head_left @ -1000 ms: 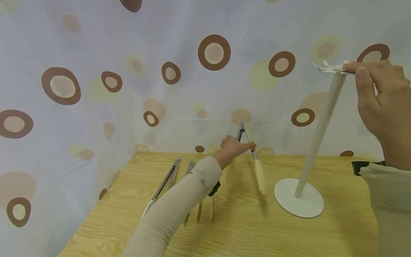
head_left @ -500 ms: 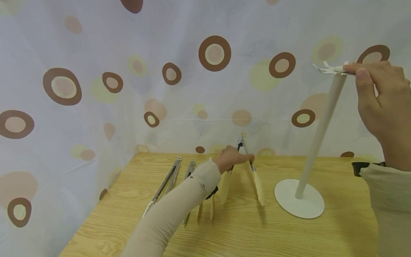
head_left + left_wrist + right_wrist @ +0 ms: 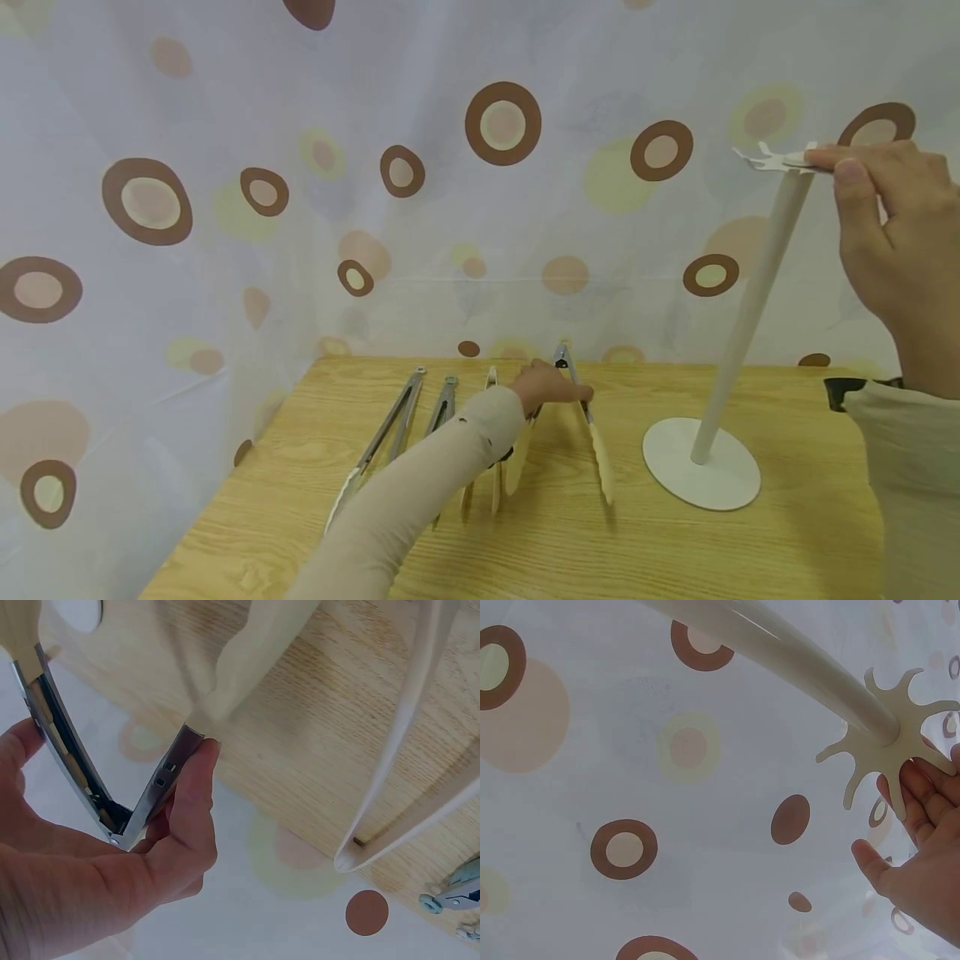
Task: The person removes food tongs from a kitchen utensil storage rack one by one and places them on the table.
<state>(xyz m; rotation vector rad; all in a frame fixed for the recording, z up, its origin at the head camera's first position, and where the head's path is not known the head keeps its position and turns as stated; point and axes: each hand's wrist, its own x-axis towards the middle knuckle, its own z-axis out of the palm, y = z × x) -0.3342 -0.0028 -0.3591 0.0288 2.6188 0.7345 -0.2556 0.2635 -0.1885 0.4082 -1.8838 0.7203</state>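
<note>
My left hand [image 3: 547, 385] grips a pair of metal tongs [image 3: 602, 462] with cream scalloped tips. In the left wrist view, my thumb lies on one arm of the tongs [image 3: 157, 784] and my fingers are on the other; the arms are spread. The tips hang low over the wooden table; whether they touch it I cannot tell. On the right stands a white pole stand [image 3: 750, 325] with a round base. My right hand [image 3: 903, 212] rests its extended fingers on top of the stand's hooked plate [image 3: 885, 754], the thumb apart from it.
Left of my left hand, other tongs lie in a row on the wooden table [image 3: 675, 558]: long metal tongs [image 3: 386, 429], grey-green tipped tongs [image 3: 444, 404] and pale wooden-looking tongs [image 3: 495, 487]. A patterned curtain [image 3: 450, 67] hangs behind and at the left.
My left hand has lowered the cream-tipped tongs toward the table, their hinge end dropping from against the curtain to near the back edge. My right hand stays on the stand.
</note>
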